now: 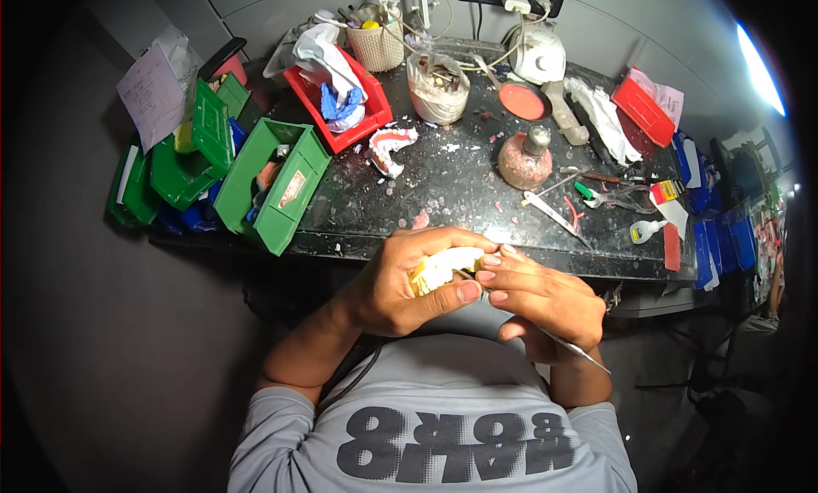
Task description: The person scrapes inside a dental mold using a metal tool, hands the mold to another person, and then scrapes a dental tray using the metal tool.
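Close to my body, in front of the bench edge, my left hand (399,282) is wrapped round a pale yellow dental cast (445,268), its thumb along the near side. My right hand (550,304) meets it from the right and grips a thin metal dental hand instrument (578,351). One slender end of the instrument sticks out below the right palm; its other end lies near the cast, mostly hidden by fingers. On the bench beyond, a second dental model (390,150) with pink wax and teeth lies among white crumbs.
The black bench (366,212) carries a red bin (372,92) with a blue impression, green bins (294,195), a burner (524,162), a pan of pink wax (521,102), pliers (618,196), a knife (558,219) and a small white bottle (646,230). Blue bins (705,246) stand at right.
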Demonstrator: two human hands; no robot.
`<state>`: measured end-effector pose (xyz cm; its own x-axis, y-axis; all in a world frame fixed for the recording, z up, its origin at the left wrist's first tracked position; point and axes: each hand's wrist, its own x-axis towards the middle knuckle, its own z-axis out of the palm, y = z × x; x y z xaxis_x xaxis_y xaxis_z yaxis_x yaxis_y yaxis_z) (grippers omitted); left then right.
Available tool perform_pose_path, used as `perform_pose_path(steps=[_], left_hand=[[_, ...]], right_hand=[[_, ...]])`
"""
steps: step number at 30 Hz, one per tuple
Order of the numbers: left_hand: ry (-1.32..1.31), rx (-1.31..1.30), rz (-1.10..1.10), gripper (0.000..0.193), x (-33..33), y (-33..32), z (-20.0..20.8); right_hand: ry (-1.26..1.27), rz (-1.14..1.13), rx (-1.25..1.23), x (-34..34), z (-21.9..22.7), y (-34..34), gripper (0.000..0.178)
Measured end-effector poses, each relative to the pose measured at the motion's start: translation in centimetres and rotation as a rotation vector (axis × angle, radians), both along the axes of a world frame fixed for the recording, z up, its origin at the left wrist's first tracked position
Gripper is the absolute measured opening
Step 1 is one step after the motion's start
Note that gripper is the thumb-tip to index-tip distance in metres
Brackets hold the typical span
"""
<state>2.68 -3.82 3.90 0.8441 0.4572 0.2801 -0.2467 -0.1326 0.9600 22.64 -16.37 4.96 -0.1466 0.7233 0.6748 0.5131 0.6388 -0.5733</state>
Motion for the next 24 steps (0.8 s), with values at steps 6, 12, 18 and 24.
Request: perform_pose_path(steps=[6,12,18,24], left_hand=[[-0.005,0.031,-0.028,0.046,0.0,0.1,0.2],[0.012,0.034,-0.027,0.045,-0.2,0.4,0.4],[0.059,0.045,-0.018,0.048,-0.2,0.4,0.3],[0.017,0.018,-0.037,0.047,0.1,0.3,0.2]], right_hand=[[-0.020,0.079,0.036,0.3,0.7,0.5,0.029],[0.086,0.074,-0.095,-0.1,1.4,-0.1,0.035],[0.004,0.064,-0.035,0.4,1.1,0.0,0.034],[0.006,-0.001,0.030,0.3,0.4,0.1,0.032]])
